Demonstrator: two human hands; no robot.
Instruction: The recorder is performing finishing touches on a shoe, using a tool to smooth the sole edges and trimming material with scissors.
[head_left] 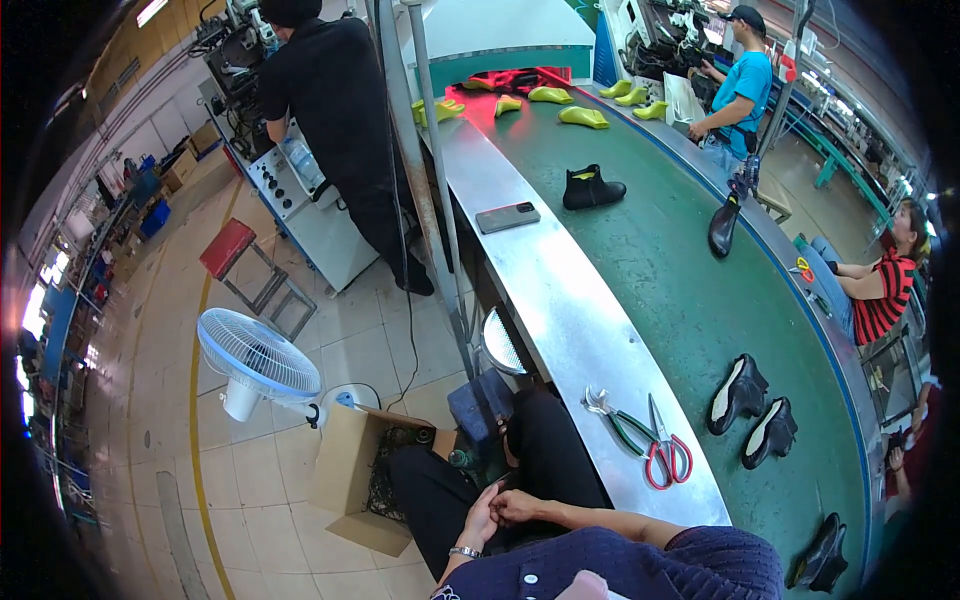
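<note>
My left hand point(481, 517) and my right hand point(516, 506) meet over my lap, touching each other. Both have their fingers curled; anything between them is hidden or too small to make out. A metal band circles my left wrist. To the right, on the steel ledge point(560, 300), lie scissors point(664, 448) with red handles and pincers point(622, 420) with green and red grips. Below and left of the ledge, an open cardboard box point(352, 470) with dark tangled material inside stands beside my knee.
A green conveyor belt point(660, 270) carries black boots point(594, 188), black shoes point(738, 394) and yellow-green shoe lasts point(584, 118). A phone point(508, 217) lies on the ledge. Left are a fan point(258, 355), a red stool point(228, 248) and a metal post point(418, 170). Several people are around the line.
</note>
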